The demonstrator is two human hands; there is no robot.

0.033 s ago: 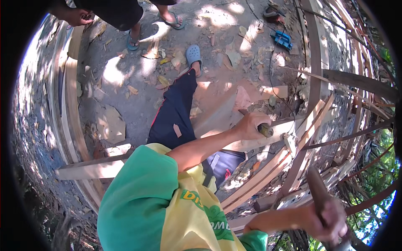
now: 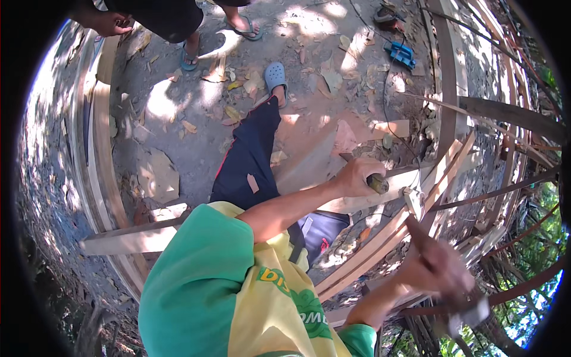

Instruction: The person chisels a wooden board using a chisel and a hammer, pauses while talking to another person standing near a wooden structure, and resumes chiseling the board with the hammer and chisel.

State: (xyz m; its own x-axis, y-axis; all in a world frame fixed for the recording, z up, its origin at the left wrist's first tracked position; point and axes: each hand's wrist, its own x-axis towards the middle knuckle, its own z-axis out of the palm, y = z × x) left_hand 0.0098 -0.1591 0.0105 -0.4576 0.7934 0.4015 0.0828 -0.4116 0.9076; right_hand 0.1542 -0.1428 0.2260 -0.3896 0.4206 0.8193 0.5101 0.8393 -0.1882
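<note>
- Left hand clamped round a chisel handle — tip set against the pale plank lying across the wooden frame
- Right hand fisted on a hammer — blurred, low right, well apart from the chisel
- Blue tool on the dirt, far off
</note>
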